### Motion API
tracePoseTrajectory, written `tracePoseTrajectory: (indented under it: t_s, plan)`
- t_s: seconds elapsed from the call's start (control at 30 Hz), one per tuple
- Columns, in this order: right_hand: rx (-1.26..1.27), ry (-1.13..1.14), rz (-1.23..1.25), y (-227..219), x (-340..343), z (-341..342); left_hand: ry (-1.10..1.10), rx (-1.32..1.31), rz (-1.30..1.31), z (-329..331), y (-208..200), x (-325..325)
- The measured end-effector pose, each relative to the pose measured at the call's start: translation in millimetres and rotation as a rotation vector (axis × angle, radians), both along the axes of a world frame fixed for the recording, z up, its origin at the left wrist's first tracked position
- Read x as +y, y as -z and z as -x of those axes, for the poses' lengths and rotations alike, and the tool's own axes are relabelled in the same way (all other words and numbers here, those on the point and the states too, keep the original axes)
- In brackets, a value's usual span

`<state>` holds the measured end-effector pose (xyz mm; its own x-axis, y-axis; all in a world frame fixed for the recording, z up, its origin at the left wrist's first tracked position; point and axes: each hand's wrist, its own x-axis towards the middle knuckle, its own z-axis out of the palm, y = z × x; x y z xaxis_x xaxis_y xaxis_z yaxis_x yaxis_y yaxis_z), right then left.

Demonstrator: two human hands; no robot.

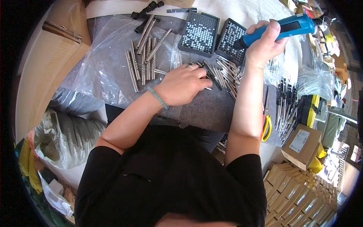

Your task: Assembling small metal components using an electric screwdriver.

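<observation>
Shirt (166, 170), table edge (211, 122), left hand (183, 85) beyond

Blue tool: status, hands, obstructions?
Right hand gripping blue tool. Tip at right black tray, contact unclear. Left hand curled, grip unclear; loose metal pieces beside it.

Red-and-yellow scissors (267, 128) lie left of a cardboard box (301, 145).
</observation>
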<state>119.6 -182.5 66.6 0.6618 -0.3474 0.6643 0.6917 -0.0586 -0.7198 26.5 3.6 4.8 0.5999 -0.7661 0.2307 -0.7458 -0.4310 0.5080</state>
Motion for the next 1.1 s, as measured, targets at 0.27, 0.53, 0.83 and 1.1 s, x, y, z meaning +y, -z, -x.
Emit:
tracePoseTrajectory:
  t_s: [0.27, 0.53, 0.83, 1.1]
  plan:
    - [-0.023, -0.040, 0.004, 7, -4, -2, 0.012, -0.031, 0.018, -2, 1, 0]
    - [-0.049, 0.002, 0.107, 12, 11, 6, -0.002, -0.013, -0.010, -2, -1, 0]
    - [-0.035, -0.021, 0.124, 9, 6, 4, -0.001, -0.020, 0.008, 0, -1, 1]
    - [-0.042, -0.062, -0.018, -11, 4, 14, -0.008, -0.047, 0.105, 2, 5, 4]
